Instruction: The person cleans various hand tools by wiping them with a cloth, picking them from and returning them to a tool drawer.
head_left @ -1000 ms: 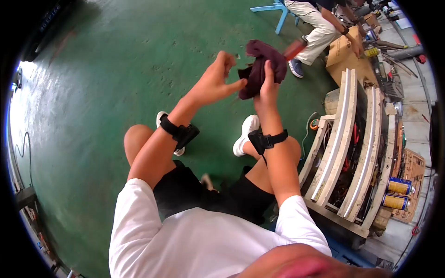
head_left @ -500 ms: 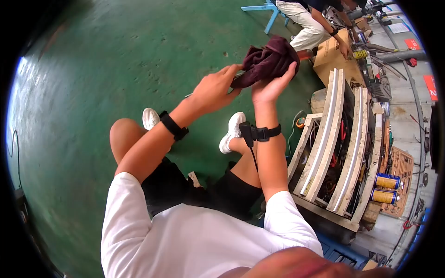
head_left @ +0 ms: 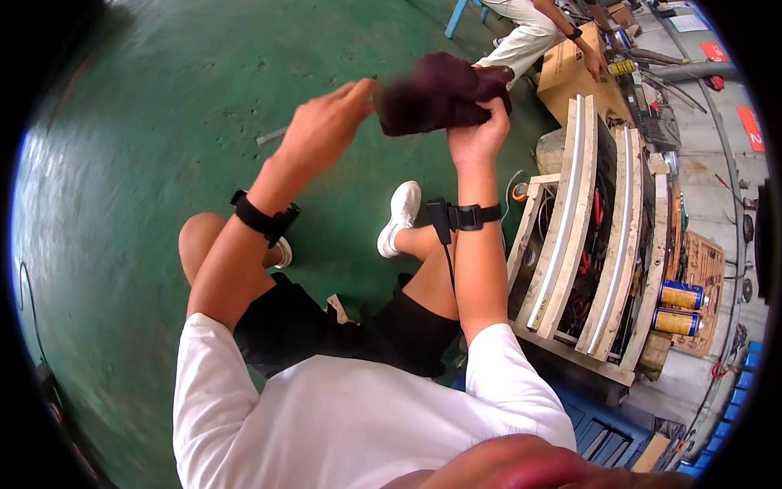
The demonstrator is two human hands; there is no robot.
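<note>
A dark maroon cloth [head_left: 444, 94] is bunched up above the floor in front of me. My right hand [head_left: 479, 134] is closed on its lower right side, palm up, with the thumb over the folds. Whether something lies inside the folds I cannot tell. To the left of the cloth is my left hand [head_left: 330, 118], its fingers curled and their tips close to the cloth's blurred left edge. A thin grey metal bar [head_left: 272, 137] sticks out behind the left hand; the rest of it is hidden by the hand.
At right stands a wooden-framed rack [head_left: 562, 220] with pale curved-looking rails. Beyond it are a cardboard box [head_left: 570, 69], a workbench [head_left: 705, 191] with tools, and blue-yellow cans [head_left: 678, 308]. A person in light trousers [head_left: 525, 33] works beside the box. My feet rest on the green floor [head_left: 163, 147].
My left hand has drawn left, away from the cloth, and the grey bar has moved with it. The cloth has shifted slightly left in my right hand, whose fingers now close around it.
</note>
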